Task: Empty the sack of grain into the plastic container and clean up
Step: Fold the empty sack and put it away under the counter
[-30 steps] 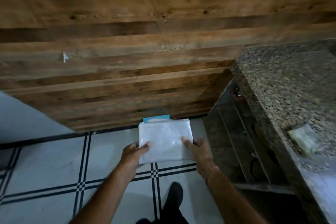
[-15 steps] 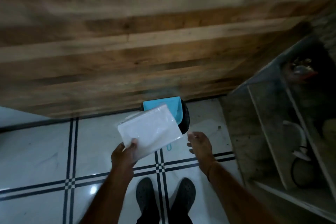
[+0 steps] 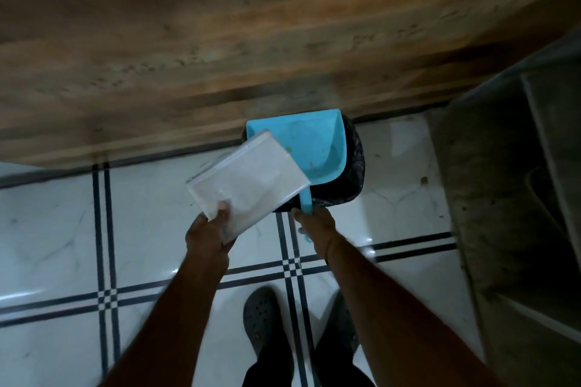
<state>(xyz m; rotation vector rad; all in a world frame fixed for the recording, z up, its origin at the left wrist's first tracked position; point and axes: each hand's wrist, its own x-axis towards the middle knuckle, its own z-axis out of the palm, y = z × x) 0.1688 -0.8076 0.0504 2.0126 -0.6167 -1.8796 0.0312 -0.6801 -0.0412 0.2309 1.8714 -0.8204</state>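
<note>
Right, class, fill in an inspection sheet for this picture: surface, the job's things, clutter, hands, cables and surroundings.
Surface: glossy white tiled floor with dark crossing stripes.
Job's things: folded white sack, held above the floor, one corner overlapping the blue dustpan in this view; the dustpan lies across the top of a black bin. The plastic container is not in view.
Clutter: a few dark specks on the tiles right of the bin.
Hands: left hand pinches the sack's near corner, thumb on top; right hand grips the dustpan's handle.
Cables: nothing seen.
Surroundings: wooden wall behind the bin; stone shelf unit at right; dark shoes below.
</note>
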